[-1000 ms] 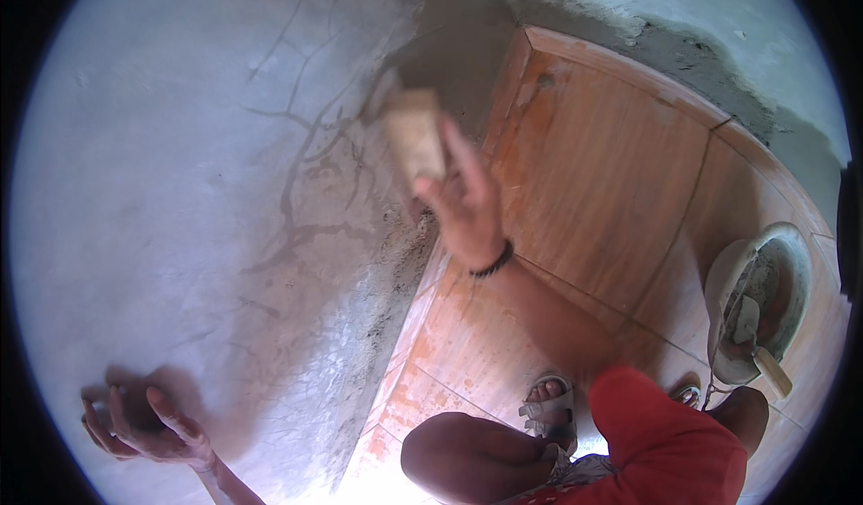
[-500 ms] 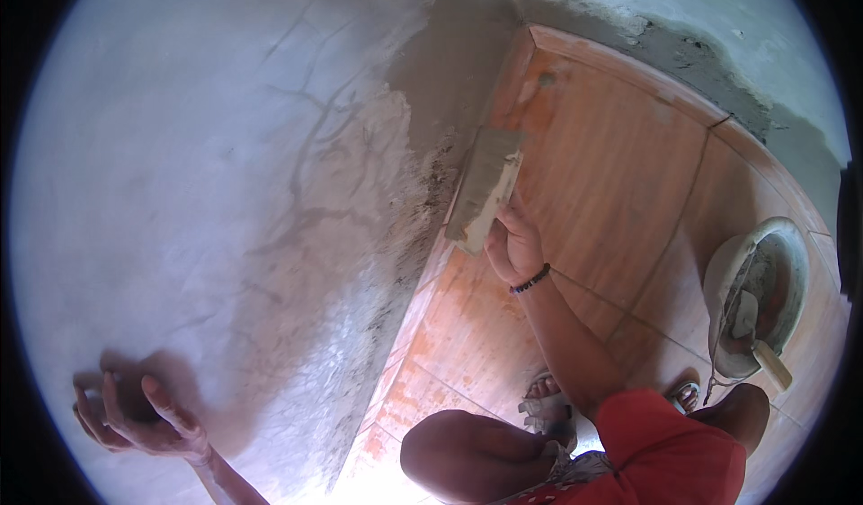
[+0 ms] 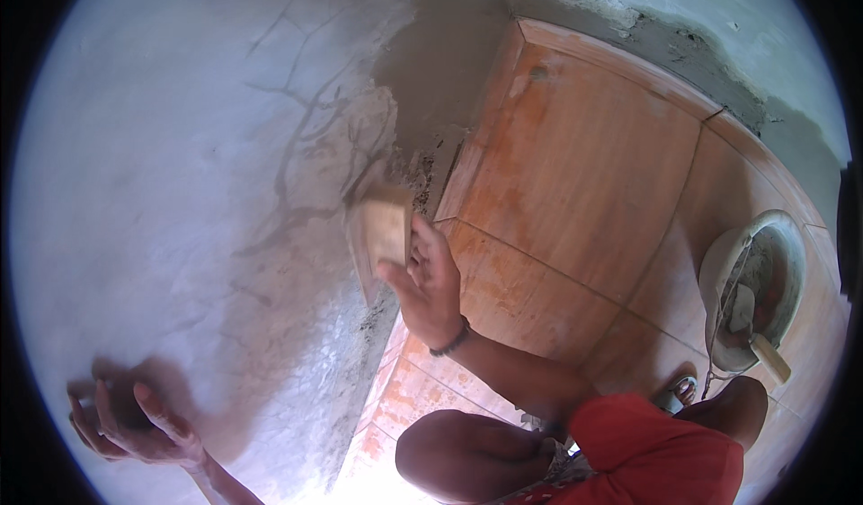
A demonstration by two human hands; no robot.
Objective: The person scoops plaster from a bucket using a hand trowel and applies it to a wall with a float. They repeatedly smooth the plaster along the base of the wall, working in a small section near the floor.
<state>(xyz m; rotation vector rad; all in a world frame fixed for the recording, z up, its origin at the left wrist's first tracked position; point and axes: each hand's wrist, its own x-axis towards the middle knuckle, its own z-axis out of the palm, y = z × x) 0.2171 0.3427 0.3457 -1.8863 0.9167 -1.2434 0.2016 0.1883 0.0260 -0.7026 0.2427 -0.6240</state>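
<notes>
My right hand (image 3: 431, 285), with a dark bead bracelet at its wrist, grips a plastering float (image 3: 388, 226) by its pale block-shaped handle. The float's flat plate is turned to the lower wall, over the rough unplastered strip; it is smeared by motion, and whether it touches cannot be made out. Grey wet mortar (image 3: 440, 65) covers the wall's lower part beyond it, up to the corner. At the lower left my left hand (image 3: 139, 424) rests against the white wall (image 3: 162, 208), fingers apart and holding nothing.
An oval bucket (image 3: 710, 271) with mortar residue stands on the orange tiled floor (image 3: 593, 163) at the right. A trowel (image 3: 769, 358) leans in it, wooden handle over the rim. Tile skirting (image 3: 620, 65) edges the floor. My bent knee (image 3: 467, 460) is near the bottom.
My right hand has swung left and nearer with the float, from the skirting onto the wall. The float has turned from showing its mortar-covered plate to showing its handle. My left hand stays against the wall.
</notes>
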